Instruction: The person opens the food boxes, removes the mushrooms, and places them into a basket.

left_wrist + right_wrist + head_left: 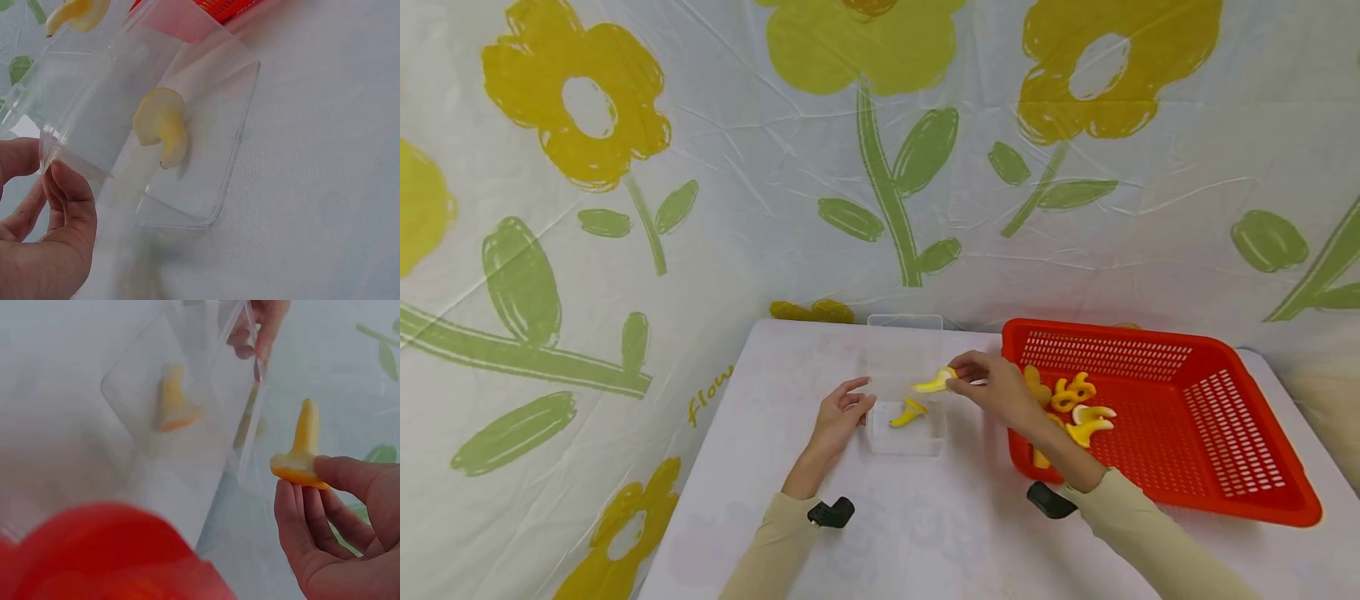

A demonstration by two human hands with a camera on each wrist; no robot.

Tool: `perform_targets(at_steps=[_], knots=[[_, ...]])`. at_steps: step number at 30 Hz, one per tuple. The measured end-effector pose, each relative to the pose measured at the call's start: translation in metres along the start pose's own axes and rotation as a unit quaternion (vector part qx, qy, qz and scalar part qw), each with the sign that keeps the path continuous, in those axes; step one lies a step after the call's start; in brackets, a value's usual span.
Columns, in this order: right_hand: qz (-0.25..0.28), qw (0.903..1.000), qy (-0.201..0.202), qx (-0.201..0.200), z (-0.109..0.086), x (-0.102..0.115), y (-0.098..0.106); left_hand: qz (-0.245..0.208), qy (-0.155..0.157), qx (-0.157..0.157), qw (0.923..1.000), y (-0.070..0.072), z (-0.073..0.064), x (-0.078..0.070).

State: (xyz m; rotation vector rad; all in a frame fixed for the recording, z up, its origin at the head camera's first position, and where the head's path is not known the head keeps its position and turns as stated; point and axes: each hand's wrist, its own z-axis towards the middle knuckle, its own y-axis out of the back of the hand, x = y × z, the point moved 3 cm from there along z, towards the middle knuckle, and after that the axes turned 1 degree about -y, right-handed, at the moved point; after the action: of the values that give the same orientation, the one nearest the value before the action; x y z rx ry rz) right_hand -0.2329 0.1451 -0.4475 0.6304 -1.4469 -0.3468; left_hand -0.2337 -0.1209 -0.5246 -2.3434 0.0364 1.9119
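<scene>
My right hand (1000, 392) pinches a yellow mushroom-shaped piece (303, 450) with a pale inner side between thumb and fingertips, close over the back right of a clear plastic box (906, 447). A similar yellow piece (910, 412) lies inside the box, its narrow end toward the left in the head view. On the left, my left hand (838, 417) pinches the box's edge (47, 147) between thumb and fingers. The transparent lid (905, 342) stands raised at the back of the box.
To the right, a red perforated basket (1225, 392) holds several yellow pieces (1086, 425) near its left side, with my right forearm passing over its rim. A flower-printed sheet (820, 250) hangs behind the white-covered table (925, 533).
</scene>
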Motion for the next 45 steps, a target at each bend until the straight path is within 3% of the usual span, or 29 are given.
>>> perform_targets(at_steps=[4, 12, 18, 25, 32, 45], knots=[[0.002, 0.9999, -0.004, -0.013, -0.005, -0.004, 0.015, 0.000, 0.001, 0.003, 1.0000, 0.000, 0.000, -0.001], [0.000, 0.9996, -0.020, -0.018, -0.017, -0.014, 0.044, 0.003, -0.002, -0.014, 0.9999, 0.004, 0.020, 0.030], [0.015, 0.9989, -0.042, -0.011, -0.030, -0.023, 0.063, 0.006, 0.009, -0.001, 0.9999, 0.005, 0.020, 0.024], [-0.031, 0.9979, -0.052, -0.025, -0.043, -0.038, 0.085, 0.012, 0.003, 0.004, 0.9999, 0.002, 0.007, -0.002], [-0.062, 0.9954, -0.064, -0.035, -0.058, -0.056, 0.107, 0.011, -0.002, 0.008, 0.9999, 0.003, 0.008, -0.005], [-0.133, 0.9875, -0.083, -0.016, -0.075, -0.103, 0.132, 0.004, -0.002, 0.000, 1.0000, 0.006, 0.031, 0.028]])
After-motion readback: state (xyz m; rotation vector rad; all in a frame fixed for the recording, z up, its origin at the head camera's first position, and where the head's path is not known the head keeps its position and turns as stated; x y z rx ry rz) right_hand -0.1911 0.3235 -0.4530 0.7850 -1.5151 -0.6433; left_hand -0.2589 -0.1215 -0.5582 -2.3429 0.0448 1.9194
